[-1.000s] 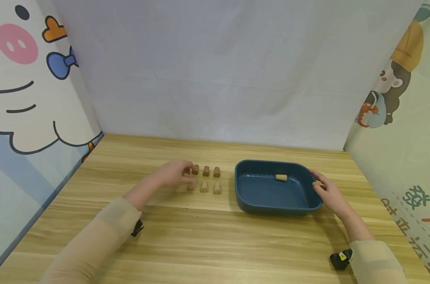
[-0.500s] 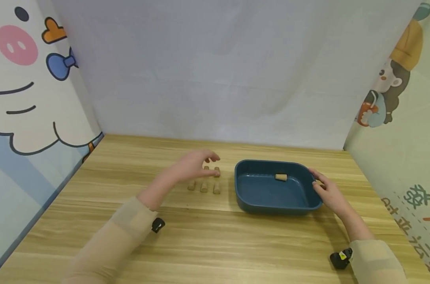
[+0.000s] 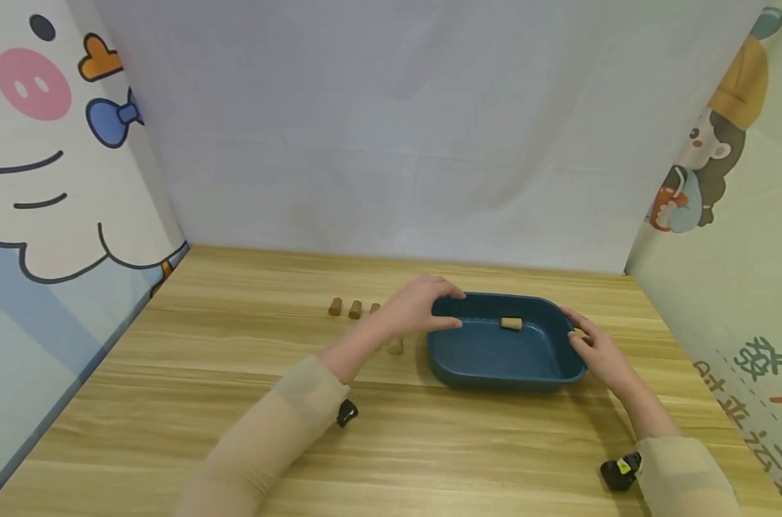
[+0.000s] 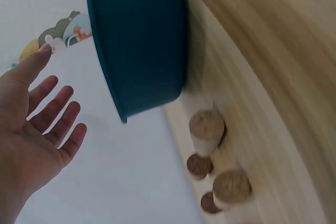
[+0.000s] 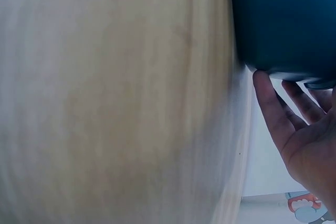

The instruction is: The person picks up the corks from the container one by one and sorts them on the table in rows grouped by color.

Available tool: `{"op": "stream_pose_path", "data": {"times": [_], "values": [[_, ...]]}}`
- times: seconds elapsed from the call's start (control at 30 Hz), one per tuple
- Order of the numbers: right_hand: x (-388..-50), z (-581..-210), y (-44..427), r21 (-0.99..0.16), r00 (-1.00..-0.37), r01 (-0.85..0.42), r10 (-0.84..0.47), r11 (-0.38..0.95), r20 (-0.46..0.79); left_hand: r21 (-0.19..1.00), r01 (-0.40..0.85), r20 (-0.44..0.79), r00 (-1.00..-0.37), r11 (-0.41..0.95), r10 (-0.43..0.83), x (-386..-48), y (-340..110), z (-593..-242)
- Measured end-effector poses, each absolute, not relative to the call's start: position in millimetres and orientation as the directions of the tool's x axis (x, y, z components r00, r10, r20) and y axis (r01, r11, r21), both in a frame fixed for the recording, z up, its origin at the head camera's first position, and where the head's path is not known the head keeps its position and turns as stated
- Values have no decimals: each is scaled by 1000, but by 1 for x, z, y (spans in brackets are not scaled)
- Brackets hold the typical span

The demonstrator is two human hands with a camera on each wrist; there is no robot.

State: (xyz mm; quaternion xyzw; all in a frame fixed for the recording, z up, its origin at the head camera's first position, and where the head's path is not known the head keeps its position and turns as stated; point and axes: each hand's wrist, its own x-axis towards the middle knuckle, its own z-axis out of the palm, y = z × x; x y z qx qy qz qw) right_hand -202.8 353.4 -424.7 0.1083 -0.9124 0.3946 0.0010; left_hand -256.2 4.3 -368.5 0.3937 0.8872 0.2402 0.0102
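My left hand [image 3: 423, 305] hovers over the left end of a dark blue plastic basin [image 3: 503, 383], fingers spread. In the left wrist view that left hand [image 4: 39, 124] holds nothing, and the basin [image 4: 139, 45] rises beside it. My right hand [image 3: 599, 353] rests its fingers and thumb against the basin's right end. The right wrist view has these fingers [image 5: 270, 106] fairly straight, touching the outer wall. One pale cork stopper [image 3: 510, 323] lies on its side inside the basin. Left of it, darker corks [image 3: 355, 309] stand on the table, with a pale cork [image 3: 396, 346] in front; my left forearm hides others.
The wood-grain table [image 3: 468, 459] runs back to a white cloth backdrop [image 3: 391, 143]. Printed cartoon panels flank it left and right. Several corks stand close to the basin's left side in the left wrist view, including a pale cork [image 4: 207, 129].
My left hand has travelled right, from the far-left corks across both rows to above the basin's left end. The right hand, the basin and the cork inside it have stayed put.
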Motion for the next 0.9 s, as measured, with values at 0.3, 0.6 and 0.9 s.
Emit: {"op": "stream_pose_path", "data": {"times": [0.3,0.6,0.9], "values": [[-203,-424,354,-710,-979,-187,-189,679,76,456,689,145,-682,563,717,-259,48,-387],[-201,-423,353,-722,-978,-199,-186,663,98,445,688,46,-657,574,752,-266,79,-406],[-201,-422,351,-712,-976,-209,-192,670,105,448,689,-19,-629,569,777,-275,95,-419]]}}
